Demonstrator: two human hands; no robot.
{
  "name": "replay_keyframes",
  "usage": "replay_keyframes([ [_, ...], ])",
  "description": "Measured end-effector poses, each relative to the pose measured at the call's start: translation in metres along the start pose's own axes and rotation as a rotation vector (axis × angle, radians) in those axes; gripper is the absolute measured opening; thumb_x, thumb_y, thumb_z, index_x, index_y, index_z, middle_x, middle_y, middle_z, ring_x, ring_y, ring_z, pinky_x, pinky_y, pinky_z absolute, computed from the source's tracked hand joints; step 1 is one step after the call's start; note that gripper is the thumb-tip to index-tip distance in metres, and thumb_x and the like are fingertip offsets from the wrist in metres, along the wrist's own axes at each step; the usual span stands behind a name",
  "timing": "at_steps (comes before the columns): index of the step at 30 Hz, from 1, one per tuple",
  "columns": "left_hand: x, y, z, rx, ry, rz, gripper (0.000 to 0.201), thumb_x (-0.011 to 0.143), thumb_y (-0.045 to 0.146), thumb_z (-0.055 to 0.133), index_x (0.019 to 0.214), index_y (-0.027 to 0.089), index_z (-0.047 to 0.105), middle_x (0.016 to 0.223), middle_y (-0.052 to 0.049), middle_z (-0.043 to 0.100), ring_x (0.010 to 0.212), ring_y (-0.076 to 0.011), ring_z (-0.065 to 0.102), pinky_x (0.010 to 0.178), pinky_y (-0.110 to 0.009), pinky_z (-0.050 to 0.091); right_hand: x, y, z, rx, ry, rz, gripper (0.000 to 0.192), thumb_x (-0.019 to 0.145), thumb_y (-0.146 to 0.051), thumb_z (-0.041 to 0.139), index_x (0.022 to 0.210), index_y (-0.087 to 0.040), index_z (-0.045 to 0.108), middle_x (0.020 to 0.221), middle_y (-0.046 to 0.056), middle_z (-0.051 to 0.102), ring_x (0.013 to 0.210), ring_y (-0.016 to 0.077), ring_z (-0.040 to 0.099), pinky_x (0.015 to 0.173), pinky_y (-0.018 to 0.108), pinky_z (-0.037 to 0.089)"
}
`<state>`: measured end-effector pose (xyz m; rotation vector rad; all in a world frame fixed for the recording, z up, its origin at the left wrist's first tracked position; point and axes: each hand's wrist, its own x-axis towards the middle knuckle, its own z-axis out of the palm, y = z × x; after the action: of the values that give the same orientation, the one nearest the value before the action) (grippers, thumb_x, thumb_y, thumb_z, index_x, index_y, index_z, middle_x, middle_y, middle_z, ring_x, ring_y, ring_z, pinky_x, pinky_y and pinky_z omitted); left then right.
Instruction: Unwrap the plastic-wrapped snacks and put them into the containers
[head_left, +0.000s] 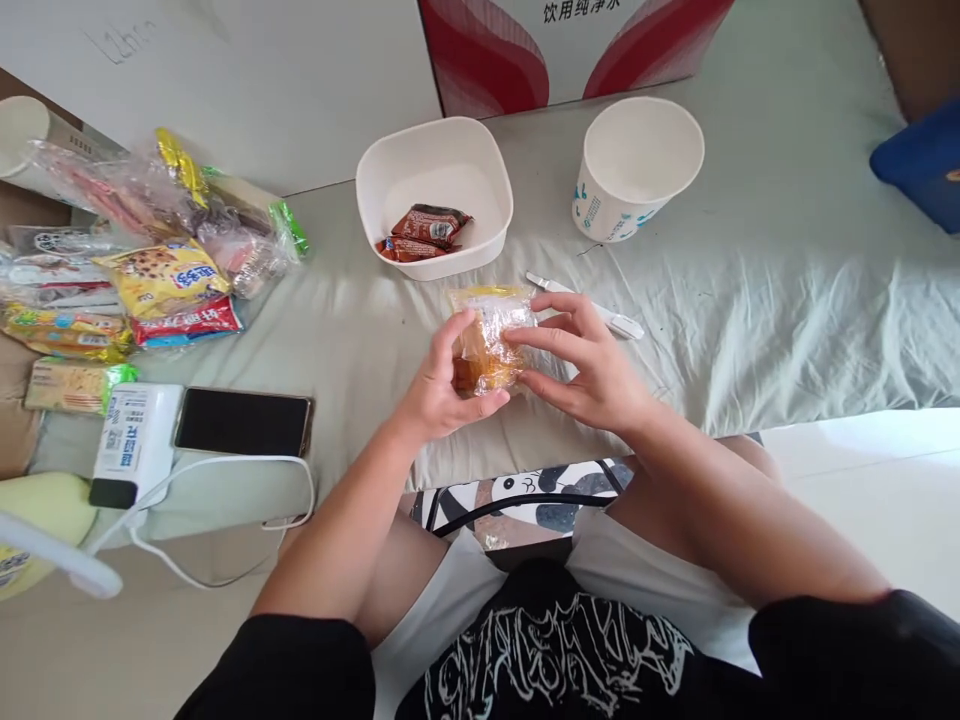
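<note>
A small clear plastic packet with orange-brown food inside point(491, 350) is held low over the cloth, between both hands. My left hand point(442, 385) grips it from the left, thumb along the lower edge and a finger at the upper left. On the other side my right hand point(589, 365) presses its fingertips and thumb to the packet's right part. Just beyond the right hand lies a slim utility knife point(619, 322), partly covered by the fingers. Behind the packet stands a white bowl point(487, 190) with a few reddish-brown snack packets point(435, 225) in it.
A white paper bucket point(637, 165) stands at the back right. Wrapped snacks point(165, 280) are heaped at the left. In front of them lie a phone point(244, 422), a white device point(139, 430) and a cable point(225, 460). A red and white box point(562, 50) borders the back.
</note>
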<state>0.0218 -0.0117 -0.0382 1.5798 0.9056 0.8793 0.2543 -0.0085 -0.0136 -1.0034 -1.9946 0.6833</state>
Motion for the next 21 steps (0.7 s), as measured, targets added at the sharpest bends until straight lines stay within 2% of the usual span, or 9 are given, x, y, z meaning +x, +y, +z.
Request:
replay_keyframes([
  [2, -0.001, 0.000, -0.002, 0.012, -0.009, -0.036, 0.074, 0.084, 0.068, 0.075, 0.140, 0.042, 0.033, 0.122, -0.005, 0.063, 0.089, -0.0192, 0.072, 0.079, -0.037, 0.063, -0.001, -0.001, 0.001, -0.001, -0.036, 0.014, 0.036, 0.099, -0.031, 0.065, 0.135, -0.034, 0.067, 0.139, 0.010, 0.054, 0.100, 0.0218, 0.068, 0.097, 0.050, 0.064],
  [4, -0.002, -0.001, -0.005, 0.057, 0.013, -0.021, 0.064, 0.085, 0.068, 0.072, 0.129, 0.038, 0.036, 0.115, -0.003, 0.060, 0.082, -0.0159, 0.067, 0.073, -0.032, 0.061, -0.003, -0.005, 0.004, -0.001, -0.067, -0.004, 0.040, 0.100, -0.028, 0.061, 0.140, -0.034, 0.063, 0.143, 0.011, 0.052, 0.096, 0.0201, 0.068, 0.095, 0.049, 0.064],
  [7, -0.004, -0.006, -0.010, 0.149, 0.108, 0.087, 0.052, 0.091, 0.066, 0.065, 0.123, 0.036, 0.037, 0.112, -0.002, 0.054, 0.080, -0.0136, 0.061, 0.069, -0.028, 0.057, -0.002, -0.013, 0.007, -0.028, -0.108, -0.092, 0.047, 0.101, -0.028, 0.057, 0.147, -0.034, 0.056, 0.151, 0.012, 0.050, 0.105, 0.0221, 0.069, 0.092, 0.046, 0.064],
  [9, -0.006, -0.009, -0.015, 0.218, 0.205, 0.144, 0.048, 0.095, 0.065, 0.061, 0.124, 0.035, 0.038, 0.115, -0.003, 0.052, 0.085, -0.0149, 0.060, 0.074, -0.030, 0.057, 0.000, -0.014, 0.004, -0.113, -0.070, -0.087, 0.045, 0.100, -0.029, 0.056, 0.145, -0.031, 0.057, 0.147, 0.012, 0.057, 0.115, 0.0261, 0.068, 0.094, 0.047, 0.063],
  [11, -0.008, -0.011, -0.022, 0.249, 0.265, 0.149, 0.045, 0.098, 0.064, 0.056, 0.127, 0.036, 0.036, 0.119, -0.005, 0.052, 0.087, -0.0155, 0.061, 0.079, -0.033, 0.058, 0.002, -0.008, -0.004, -0.259, 0.038, 0.049, 0.041, 0.099, -0.030, 0.056, 0.140, -0.028, 0.060, 0.135, 0.014, 0.065, 0.119, 0.0309, 0.067, 0.098, 0.051, 0.060],
  [13, -0.010, -0.012, -0.030, 0.263, 0.292, 0.151, 0.042, 0.101, 0.062, 0.053, 0.131, 0.038, 0.035, 0.122, -0.005, 0.052, 0.087, -0.0153, 0.061, 0.081, -0.034, 0.057, 0.002, 0.005, -0.013, -0.424, 0.141, 0.263, 0.042, 0.095, -0.031, 0.058, 0.137, -0.024, 0.063, 0.128, 0.016, 0.067, 0.118, 0.0361, 0.065, 0.099, 0.057, 0.057],
  [15, -0.012, -0.012, -0.036, 0.310, 0.338, 0.176, 0.042, 0.101, 0.061, 0.054, 0.132, 0.038, 0.038, 0.124, -0.005, 0.052, 0.094, -0.0170, 0.062, 0.087, -0.036, 0.057, 0.000, 0.021, -0.021, -0.554, 0.156, 0.434, 0.045, 0.090, -0.034, 0.062, 0.133, -0.021, 0.065, 0.129, 0.019, 0.067, 0.115, 0.0401, 0.064, 0.098, 0.061, 0.055],
  [18, -0.014, -0.012, -0.042, 0.383, 0.414, 0.180, 0.048, 0.099, 0.067, 0.055, 0.131, 0.034, 0.042, 0.125, -0.007, 0.052, 0.109, -0.0210, 0.061, 0.096, -0.037, 0.054, -0.001, 0.039, -0.027, -0.637, 0.121, 0.509, 0.033, 0.087, -0.037, 0.063, 0.115, -0.022, 0.072, 0.124, 0.018, 0.068, 0.113, 0.0414, 0.063, 0.097, 0.061, 0.053],
  [21, -0.014, -0.009, -0.042, 0.355, 0.424, 0.106, 0.057, 0.096, 0.074, 0.054, 0.135, 0.034, 0.043, 0.129, -0.009, 0.051, 0.113, -0.0222, 0.061, 0.096, -0.036, 0.056, 0.005, 0.032, -0.025, -0.524, 0.163, 0.504, 0.022, 0.090, -0.038, 0.058, 0.102, -0.024, 0.072, 0.106, 0.014, 0.072, 0.098, 0.0340, 0.067, 0.087, 0.051, 0.055],
])
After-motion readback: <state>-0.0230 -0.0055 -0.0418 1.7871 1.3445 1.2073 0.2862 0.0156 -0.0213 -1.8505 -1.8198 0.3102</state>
